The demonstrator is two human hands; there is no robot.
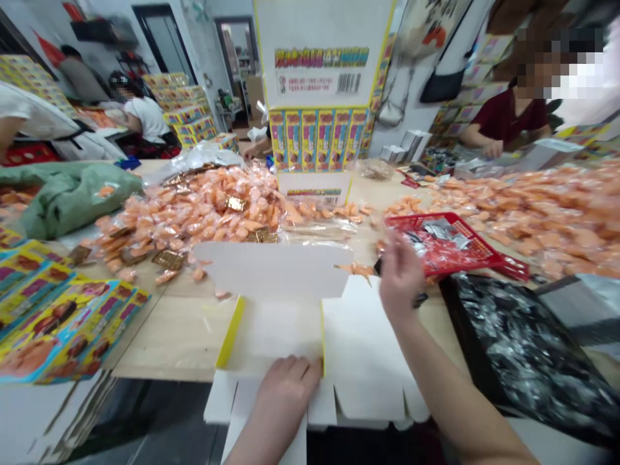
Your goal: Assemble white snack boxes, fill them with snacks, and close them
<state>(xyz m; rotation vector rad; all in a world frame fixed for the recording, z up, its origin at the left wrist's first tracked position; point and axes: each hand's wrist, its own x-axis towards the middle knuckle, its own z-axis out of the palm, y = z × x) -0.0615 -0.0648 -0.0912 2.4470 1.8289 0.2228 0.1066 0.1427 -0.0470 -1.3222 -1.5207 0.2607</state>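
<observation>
A white cardboard box (276, 329) with yellow edges lies partly folded in front of me, its inside facing up and its flaps spread. My left hand (293, 381) reaches into its near right corner, fingers curled and pressed together at the low yellow-edged side wall. My right hand (401, 274) is raised over the right flap (363, 342), just short of the red basket (484, 248). Its fingers point up and are smeared by motion, so whether they hold anything is unclear. White flaps of more cardboard (320, 407) show beneath the box.
Orange wrapped pieces (217, 206) are heaped behind the box, more at the right. Printed boxes (72, 323) stand at the left. A tall display carton (320, 77) stands at the back. A black tray (527, 349) of shiny packets is at the right. A co-worker (513, 116) sits opposite.
</observation>
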